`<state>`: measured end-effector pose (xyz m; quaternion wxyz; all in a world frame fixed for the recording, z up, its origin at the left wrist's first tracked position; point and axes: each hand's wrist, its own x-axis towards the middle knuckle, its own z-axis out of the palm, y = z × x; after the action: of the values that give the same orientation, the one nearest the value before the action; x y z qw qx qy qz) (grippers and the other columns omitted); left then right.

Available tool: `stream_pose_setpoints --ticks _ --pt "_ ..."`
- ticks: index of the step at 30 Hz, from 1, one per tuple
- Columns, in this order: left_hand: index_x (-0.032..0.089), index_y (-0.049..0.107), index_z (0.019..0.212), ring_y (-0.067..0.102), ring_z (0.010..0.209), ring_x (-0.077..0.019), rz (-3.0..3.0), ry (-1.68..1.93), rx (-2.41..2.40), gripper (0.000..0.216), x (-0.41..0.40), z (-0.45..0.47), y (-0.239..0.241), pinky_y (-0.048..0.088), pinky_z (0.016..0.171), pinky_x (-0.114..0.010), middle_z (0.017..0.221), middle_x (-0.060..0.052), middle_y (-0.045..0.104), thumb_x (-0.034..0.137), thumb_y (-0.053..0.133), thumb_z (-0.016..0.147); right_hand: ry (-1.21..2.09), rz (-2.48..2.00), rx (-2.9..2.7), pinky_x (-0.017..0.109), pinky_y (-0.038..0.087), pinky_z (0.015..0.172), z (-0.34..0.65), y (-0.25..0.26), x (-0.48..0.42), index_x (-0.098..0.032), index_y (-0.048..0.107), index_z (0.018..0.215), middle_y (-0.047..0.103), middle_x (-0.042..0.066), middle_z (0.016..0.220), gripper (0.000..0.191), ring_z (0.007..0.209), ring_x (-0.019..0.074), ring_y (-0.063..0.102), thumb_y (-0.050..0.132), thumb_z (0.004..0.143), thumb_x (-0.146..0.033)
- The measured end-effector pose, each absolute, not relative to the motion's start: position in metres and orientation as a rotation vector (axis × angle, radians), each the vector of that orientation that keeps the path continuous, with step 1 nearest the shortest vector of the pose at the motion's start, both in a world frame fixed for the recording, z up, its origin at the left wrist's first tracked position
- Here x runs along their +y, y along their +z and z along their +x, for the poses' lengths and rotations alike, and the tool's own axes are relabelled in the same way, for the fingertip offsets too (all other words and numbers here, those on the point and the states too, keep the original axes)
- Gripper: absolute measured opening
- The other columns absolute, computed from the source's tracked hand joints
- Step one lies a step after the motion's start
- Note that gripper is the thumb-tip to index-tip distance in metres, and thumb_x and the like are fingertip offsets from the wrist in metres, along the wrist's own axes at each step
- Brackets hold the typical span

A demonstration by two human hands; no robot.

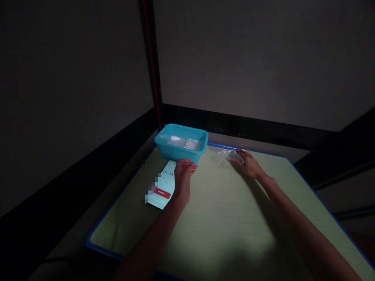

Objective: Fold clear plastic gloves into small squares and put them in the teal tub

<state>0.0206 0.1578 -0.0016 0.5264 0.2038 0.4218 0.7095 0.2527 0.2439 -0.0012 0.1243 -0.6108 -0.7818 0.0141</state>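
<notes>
My left hand (184, 175) rests on the pale green mat with its fingers curled, beside a lit phone (163, 185) that shows a timer and a red button. Just beyond the phone stands a teal plastic basin (182, 142) holding clear plastic bags (184, 142). My right hand (249, 164) lies flat with fingers stretched out, touching a small heap of clear plastic bags (227, 156) near the mat's far edge.
The green mat (228, 218) has a blue border and covers a table in a dark room. Dark walls stand close behind, with a vertical pole (152, 66) at the corner behind the basin.
</notes>
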Motion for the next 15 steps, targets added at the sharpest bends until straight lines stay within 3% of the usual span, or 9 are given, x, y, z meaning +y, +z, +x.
stream_pose_setpoints --ticks 4,7,11,15 --pt "0.017 0.053 0.067 0.057 0.057 -0.0119 0.636 1.657 1.056 0.017 0.151 0.026 -0.005 0.041 0.064 -0.026 0.059 0.004 0.057 0.013 0.066 0.057 0.046 -1.890 -2.313 0.049 0.034 0.100 0.265 -0.026 0.222 -0.016 0.047 0.129 0.041 0.016 0.139 0.047 0.128 0.0309 0.037 0.041 0.088 -0.038" --pt "0.018 0.053 0.062 0.055 0.056 -0.0118 0.760 1.636 1.087 0.015 0.146 0.032 -0.008 0.040 0.062 -0.024 0.057 0.004 0.056 0.007 0.062 0.059 0.046 -1.876 -2.357 0.048 0.032 0.102 0.263 -0.026 0.207 -0.016 0.046 0.130 0.039 0.015 0.141 0.046 0.129 0.0296 0.035 0.037 0.090 -0.037" --pt "0.019 0.051 0.055 0.052 0.054 -0.0114 0.946 1.590 1.112 0.020 0.140 0.043 -0.014 0.038 0.059 -0.023 0.054 0.005 0.053 -0.001 0.056 0.058 0.067 -1.785 -2.426 0.036 0.037 0.098 0.255 -0.014 0.184 -0.013 0.055 0.121 0.050 0.015 0.132 0.039 0.121 0.0260 0.046 0.037 0.091 -0.029" --pt "0.019 0.054 0.056 0.052 0.058 -0.0128 1.158 1.522 1.141 0.023 0.134 0.052 -0.026 0.038 0.058 -0.022 0.058 0.003 0.055 -0.003 0.055 0.055 0.099 -1.720 -2.446 0.033 0.042 0.088 0.246 -0.005 0.156 -0.016 0.064 0.104 0.061 0.014 0.117 0.030 0.109 0.0261 0.055 0.039 0.088 -0.020"
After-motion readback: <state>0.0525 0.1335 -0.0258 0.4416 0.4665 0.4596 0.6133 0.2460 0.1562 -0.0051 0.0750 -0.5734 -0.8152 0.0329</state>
